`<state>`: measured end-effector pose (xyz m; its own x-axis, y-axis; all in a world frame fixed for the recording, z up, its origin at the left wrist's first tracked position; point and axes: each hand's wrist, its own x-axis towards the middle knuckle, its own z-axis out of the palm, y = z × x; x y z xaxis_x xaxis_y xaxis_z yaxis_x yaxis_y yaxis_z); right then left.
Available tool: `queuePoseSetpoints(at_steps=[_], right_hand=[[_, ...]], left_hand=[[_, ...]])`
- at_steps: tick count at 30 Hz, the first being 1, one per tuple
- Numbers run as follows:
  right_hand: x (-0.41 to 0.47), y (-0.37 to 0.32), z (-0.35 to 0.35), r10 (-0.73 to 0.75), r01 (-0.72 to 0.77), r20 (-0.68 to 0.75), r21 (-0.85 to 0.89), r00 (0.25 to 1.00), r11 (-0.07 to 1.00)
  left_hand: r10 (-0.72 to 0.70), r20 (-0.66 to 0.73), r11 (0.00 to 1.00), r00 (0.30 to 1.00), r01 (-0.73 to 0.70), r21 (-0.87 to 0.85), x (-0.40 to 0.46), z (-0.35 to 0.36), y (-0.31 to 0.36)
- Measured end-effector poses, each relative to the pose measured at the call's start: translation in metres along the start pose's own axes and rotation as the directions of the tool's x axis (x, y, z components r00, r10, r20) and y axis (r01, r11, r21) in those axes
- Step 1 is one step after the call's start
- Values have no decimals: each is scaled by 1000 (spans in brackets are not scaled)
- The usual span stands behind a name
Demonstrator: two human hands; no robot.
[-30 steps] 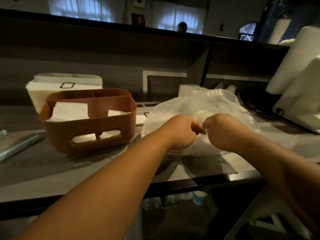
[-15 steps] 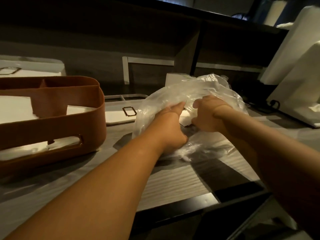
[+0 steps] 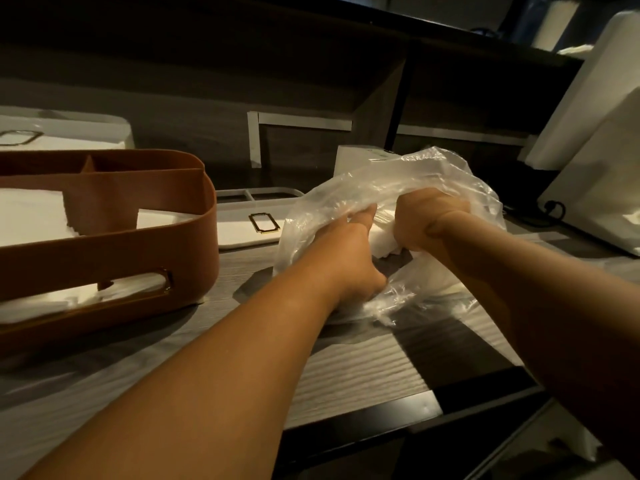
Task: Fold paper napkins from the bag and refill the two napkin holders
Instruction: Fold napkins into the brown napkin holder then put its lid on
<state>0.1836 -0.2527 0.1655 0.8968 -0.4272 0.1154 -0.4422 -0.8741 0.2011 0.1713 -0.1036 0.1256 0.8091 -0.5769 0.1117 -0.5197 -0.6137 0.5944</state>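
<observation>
A clear plastic bag (image 3: pixel 408 174) lies on the grey wooden counter (image 3: pixel 346 368), its mouth facing me. Inside it shows a white wad of paper napkins (image 3: pixel 382 237). My left hand (image 3: pixel 349 261) reaches into the mouth and holds the bag's lower film, fingers pointing forward. My right hand (image 3: pixel 426 220) is curled inside the bag, gripping the napkins. At the left stands a brown napkin holder (image 3: pixel 145 247) with white napkins in its compartments. Behind it lies a flat white holder (image 3: pixel 239 233) with a small gold frame.
A white box (image 3: pixel 69 136) stands at the back left and a small white box (image 3: pixel 356 157) behind the bag. Large white shapes (image 3: pixel 588 161) lean at the right. A dark shelf wall closes the back. The counter's dark front edge (image 3: pixel 415 420) runs below my arms.
My hands, together at the bag's closed mouth a second ago, have pulled it open and gone inside. My right hand now grips the napkins. The view has moved closer and to the right.
</observation>
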Motion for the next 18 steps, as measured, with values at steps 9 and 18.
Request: queuePoseSetpoints(at_steps=[9, 18], right_hand=[[-27, 0, -11, -55, 99, -125, 383, 991, 919], [-50, 2, -16, -94, 163, -135, 718, 986, 676]], left_hand=[[-87, -3, 996, 996, 87, -1, -1, -9, 6], [-214, -170, 975, 962, 199, -101, 3, -17, 9]])
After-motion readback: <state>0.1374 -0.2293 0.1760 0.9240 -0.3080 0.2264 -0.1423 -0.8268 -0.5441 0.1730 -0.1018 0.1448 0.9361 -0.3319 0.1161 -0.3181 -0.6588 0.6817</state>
